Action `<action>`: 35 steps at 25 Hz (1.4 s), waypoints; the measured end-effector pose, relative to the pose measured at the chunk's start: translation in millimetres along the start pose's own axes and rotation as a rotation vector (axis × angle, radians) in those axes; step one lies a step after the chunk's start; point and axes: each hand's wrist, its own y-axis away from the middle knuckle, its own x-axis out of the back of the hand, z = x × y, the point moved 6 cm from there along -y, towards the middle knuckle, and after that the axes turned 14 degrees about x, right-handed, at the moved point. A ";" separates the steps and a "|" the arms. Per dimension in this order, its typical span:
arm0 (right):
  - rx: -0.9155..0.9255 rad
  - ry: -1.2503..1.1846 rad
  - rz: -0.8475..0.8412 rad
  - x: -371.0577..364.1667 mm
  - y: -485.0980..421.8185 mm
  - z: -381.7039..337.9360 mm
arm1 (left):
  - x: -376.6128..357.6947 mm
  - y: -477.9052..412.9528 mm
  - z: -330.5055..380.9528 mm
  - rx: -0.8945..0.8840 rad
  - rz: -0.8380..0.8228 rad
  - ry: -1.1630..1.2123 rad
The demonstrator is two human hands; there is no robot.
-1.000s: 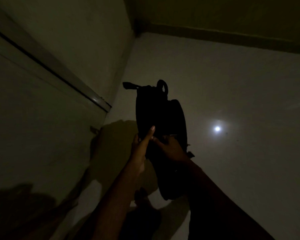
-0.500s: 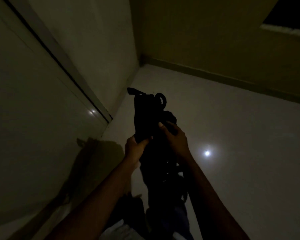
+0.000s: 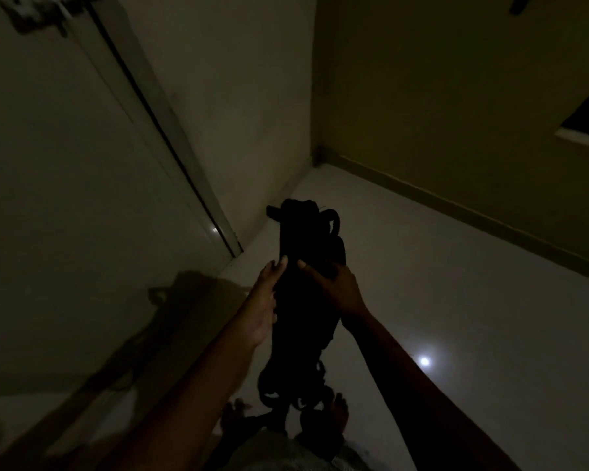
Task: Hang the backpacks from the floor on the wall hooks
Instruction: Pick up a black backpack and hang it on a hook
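Two bare hands are seen holding one black backpack (image 3: 305, 287) upright above the floor, in very dim light. At the far left, a pale door (image 3: 65, 185) is observed, with a metal latch (image 3: 38, 11) at its upper edge and a dark vertical gap (image 3: 170, 144) along its frame. A shadow (image 3: 184, 300) of the arms and the bag is cast on the lower part of the door. Next to the right, the left hand (image 3: 262, 300) is laid flat against the left side of the backpack, its fingers (image 3: 279, 265) extended and pressed to the fabric rather than curled; whether anything is gripped by the palm cannot be told. The backpack is held between the two hands, clear of the floor, with a top loop (image 3: 332, 220) showing at its upper right and loose straps (image 3: 296, 389) hanging from its lower end. Detail on the bag is lost to darkness. The right hand (image 3: 337, 287) is placed on the right face of the backpack, its fingers (image 3: 312, 270) closed over the dark material. Below the straps, the person's bare feet (image 3: 339, 411) are seen on the pale glossy floor (image 3: 456, 317). Further right, a bright round reflection (image 3: 424, 361) is noted on the floor. A yellowish wall (image 3: 456, 113) with a skirting band stands behind, and a dark opening with a pale sill (image 3: 582, 141) is found at the far right edge.
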 end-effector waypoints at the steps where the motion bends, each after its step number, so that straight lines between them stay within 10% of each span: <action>1: -0.001 0.050 -0.084 -1.9 5.1 4.3 | -5.7 -4.1 5.9 -0.013 0.038 0.071; 9: 0.020 0.096 -0.255 29.3 17.2 5.2 | -15.3 -31.5 4.3 0.009 0.397 0.340; 19: 0.137 0.204 0.085 90.4 20.4 -2.8 | -41.6 -26.1 37.3 -0.259 0.556 -0.702; 35: 0.575 0.645 0.086 121.7 -213.9 -113.7 | -126.7 -109.1 263.7 -0.661 0.196 -1.370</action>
